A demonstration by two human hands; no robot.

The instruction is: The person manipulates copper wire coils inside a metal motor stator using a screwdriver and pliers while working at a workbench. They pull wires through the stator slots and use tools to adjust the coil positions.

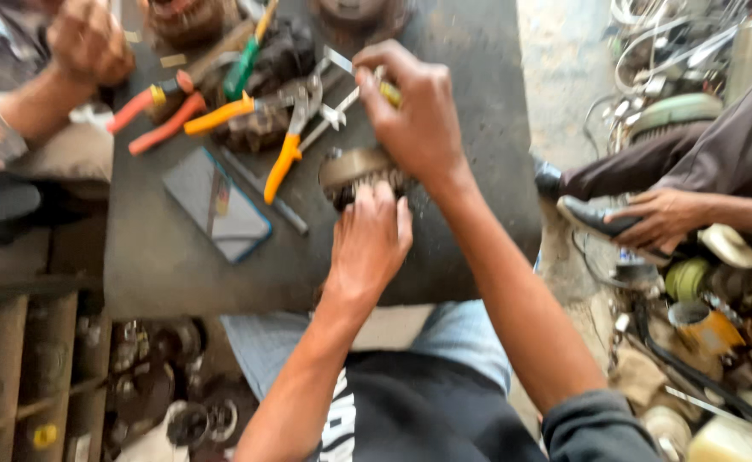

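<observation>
Head view shows the left hand [367, 244] gripping a heavy, hard metal motor part [354, 171] just right of the orange pliers [286, 154], best held around its sides, while the right hand [414, 111] pinches a yellow-handled tool [389, 92] above it.

A dark, matt, scuffed metal counter [470, 171] carries orange, glossy plastic-handled steel pliers [286, 154]. The left hand [367, 244] steadies a round, dull, ribbed metal motor part [354, 171]. A smooth, glossy grey phone [218, 205] lies nearby. The trousers are faded blue denim cloth [461, 342].
</observation>
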